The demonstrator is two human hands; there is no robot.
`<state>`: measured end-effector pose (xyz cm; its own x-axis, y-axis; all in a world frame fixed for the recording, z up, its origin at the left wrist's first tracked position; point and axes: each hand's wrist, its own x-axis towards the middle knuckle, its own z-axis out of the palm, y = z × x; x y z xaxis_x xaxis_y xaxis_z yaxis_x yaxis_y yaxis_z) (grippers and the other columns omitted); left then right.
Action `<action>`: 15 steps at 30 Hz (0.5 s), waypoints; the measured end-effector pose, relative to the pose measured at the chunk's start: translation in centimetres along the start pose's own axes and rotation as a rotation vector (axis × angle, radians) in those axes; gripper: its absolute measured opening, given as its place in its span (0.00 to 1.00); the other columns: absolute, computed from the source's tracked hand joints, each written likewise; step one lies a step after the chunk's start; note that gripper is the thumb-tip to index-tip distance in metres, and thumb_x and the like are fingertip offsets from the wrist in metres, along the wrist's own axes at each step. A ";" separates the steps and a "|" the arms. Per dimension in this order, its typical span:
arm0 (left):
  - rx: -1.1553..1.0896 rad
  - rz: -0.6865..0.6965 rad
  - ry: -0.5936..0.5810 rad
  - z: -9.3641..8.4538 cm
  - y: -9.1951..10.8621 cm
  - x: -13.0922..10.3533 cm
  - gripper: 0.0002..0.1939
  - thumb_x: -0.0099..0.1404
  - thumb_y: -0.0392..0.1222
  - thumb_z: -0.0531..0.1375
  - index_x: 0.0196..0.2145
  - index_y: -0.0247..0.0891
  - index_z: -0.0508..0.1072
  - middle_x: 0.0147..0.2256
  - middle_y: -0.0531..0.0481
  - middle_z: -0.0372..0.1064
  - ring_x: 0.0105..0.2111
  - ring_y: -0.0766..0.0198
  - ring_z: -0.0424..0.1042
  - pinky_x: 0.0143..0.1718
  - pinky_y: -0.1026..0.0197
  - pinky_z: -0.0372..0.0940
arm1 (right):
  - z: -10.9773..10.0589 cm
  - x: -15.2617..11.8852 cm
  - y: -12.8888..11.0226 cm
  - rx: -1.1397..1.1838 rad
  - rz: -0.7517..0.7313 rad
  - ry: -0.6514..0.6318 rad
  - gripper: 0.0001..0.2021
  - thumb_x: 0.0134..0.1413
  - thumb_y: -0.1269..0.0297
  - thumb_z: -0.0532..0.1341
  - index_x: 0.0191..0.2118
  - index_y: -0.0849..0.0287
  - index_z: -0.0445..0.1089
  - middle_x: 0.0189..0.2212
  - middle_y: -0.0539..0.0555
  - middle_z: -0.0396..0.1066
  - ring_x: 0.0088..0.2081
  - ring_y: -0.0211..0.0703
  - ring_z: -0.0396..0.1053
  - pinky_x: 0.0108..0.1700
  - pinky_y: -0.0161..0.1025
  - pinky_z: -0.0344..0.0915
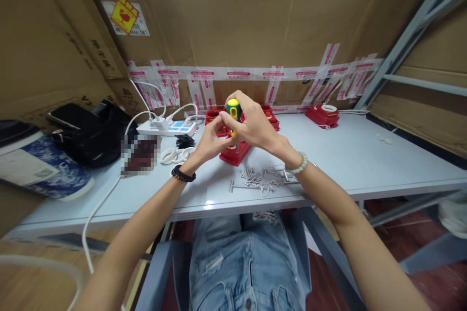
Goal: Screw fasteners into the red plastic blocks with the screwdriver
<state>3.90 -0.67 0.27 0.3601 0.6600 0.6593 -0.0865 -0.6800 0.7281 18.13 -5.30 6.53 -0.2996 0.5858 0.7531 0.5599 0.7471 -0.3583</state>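
A screwdriver (234, 111) with a green and yellow handle stands upright in front of me. My right hand (253, 124) is wrapped round its handle from the right. From the left, my left hand (213, 141) closes on the lower handle, its fingertips partly hidden. The shaft points down at a red plastic housing (233, 156) on the table, mostly covered by my hands. Behind it are more red housings (269, 115). Nearer to me lie a pile of loose screws (251, 176) and a thin metal T-shaped rod (242, 186).
White rings (168, 156) and small black pieces (185, 141) lie left of my hands. A power strip (168, 128) with white cables stands behind them. Further left are a black bag (91, 141) and a blue-white cup (54, 170). Another red housing (323, 116) sits at the back right.
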 end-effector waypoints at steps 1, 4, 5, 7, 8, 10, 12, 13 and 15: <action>-0.028 -0.006 -0.044 -0.1 0.2 0.0 0.25 0.49 0.53 0.70 0.40 0.36 0.71 0.39 0.46 0.75 0.39 0.60 0.73 0.42 0.59 0.68 | 0.0 0.0 0.1 0.004 0.000 0.002 0.07 0.58 0.60 0.56 0.37 0.56 0.57 0.32 0.50 0.62 0.34 0.39 0.59 0.40 0.42 0.59; -0.082 -0.026 -0.132 -0.4 1.0 -0.1 0.21 0.56 0.56 0.66 0.37 0.35 0.73 0.36 0.45 0.76 0.37 0.59 0.75 0.41 0.57 0.69 | 0.1 0.0 0.2 0.015 -0.003 0.008 0.08 0.58 0.59 0.56 0.37 0.57 0.58 0.33 0.51 0.62 0.34 0.39 0.59 0.39 0.41 0.59; -0.082 -0.026 -0.130 -0.4 1.1 0.0 0.21 0.55 0.56 0.66 0.35 0.35 0.73 0.35 0.46 0.76 0.36 0.59 0.75 0.41 0.57 0.69 | 0.1 0.0 0.2 0.015 -0.004 0.008 0.08 0.58 0.59 0.56 0.37 0.57 0.58 0.33 0.51 0.62 0.34 0.39 0.59 0.39 0.41 0.59; -0.074 -0.004 -0.080 -0.3 0.8 0.2 0.21 0.51 0.54 0.69 0.34 0.35 0.72 0.33 0.47 0.75 0.36 0.60 0.74 0.42 0.58 0.69 | 0.0 0.1 0.1 0.008 0.000 0.008 0.08 0.58 0.58 0.56 0.36 0.57 0.58 0.32 0.51 0.62 0.33 0.39 0.58 0.39 0.41 0.58; -0.070 0.014 -0.038 -0.1 0.5 0.3 0.22 0.49 0.53 0.71 0.34 0.35 0.72 0.34 0.48 0.75 0.36 0.61 0.74 0.42 0.59 0.69 | 0.0 0.1 0.1 0.005 0.004 0.009 0.08 0.58 0.58 0.56 0.36 0.56 0.57 0.32 0.50 0.61 0.33 0.39 0.58 0.39 0.41 0.58; -0.073 0.048 0.048 0.2 -0.1 0.5 0.25 0.45 0.52 0.73 0.36 0.37 0.71 0.35 0.49 0.74 0.38 0.62 0.73 0.44 0.60 0.68 | 0.0 0.1 0.0 0.010 0.012 0.009 0.09 0.57 0.58 0.56 0.34 0.56 0.56 0.30 0.49 0.60 0.32 0.38 0.57 0.38 0.41 0.58; -0.088 0.046 0.070 0.4 -0.3 0.5 0.28 0.44 0.52 0.73 0.40 0.38 0.70 0.38 0.49 0.73 0.40 0.62 0.72 0.43 0.60 0.68 | -0.1 0.1 -0.1 0.018 0.013 0.007 0.09 0.58 0.58 0.56 0.33 0.56 0.56 0.30 0.49 0.60 0.32 0.38 0.57 0.38 0.41 0.57; -0.096 0.027 0.045 0.4 -0.1 0.4 0.29 0.45 0.53 0.72 0.42 0.38 0.70 0.39 0.48 0.73 0.40 0.61 0.72 0.42 0.59 0.68 | -0.1 0.1 -0.1 0.017 0.012 0.005 0.09 0.58 0.57 0.56 0.33 0.56 0.56 0.30 0.49 0.60 0.32 0.38 0.57 0.38 0.41 0.57; -0.105 -0.035 -0.062 0.0 0.5 0.1 0.27 0.51 0.56 0.68 0.44 0.38 0.71 0.40 0.46 0.74 0.39 0.59 0.73 0.39 0.58 0.69 | -0.2 0.1 -0.2 0.010 0.015 0.005 0.10 0.58 0.57 0.56 0.33 0.56 0.56 0.30 0.49 0.61 0.32 0.38 0.57 0.38 0.41 0.58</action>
<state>3.95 -0.93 0.72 0.4211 0.6595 0.6226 -0.1690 -0.6174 0.7683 18.14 -5.48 6.80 -0.2878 0.5953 0.7502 0.5562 0.7416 -0.3751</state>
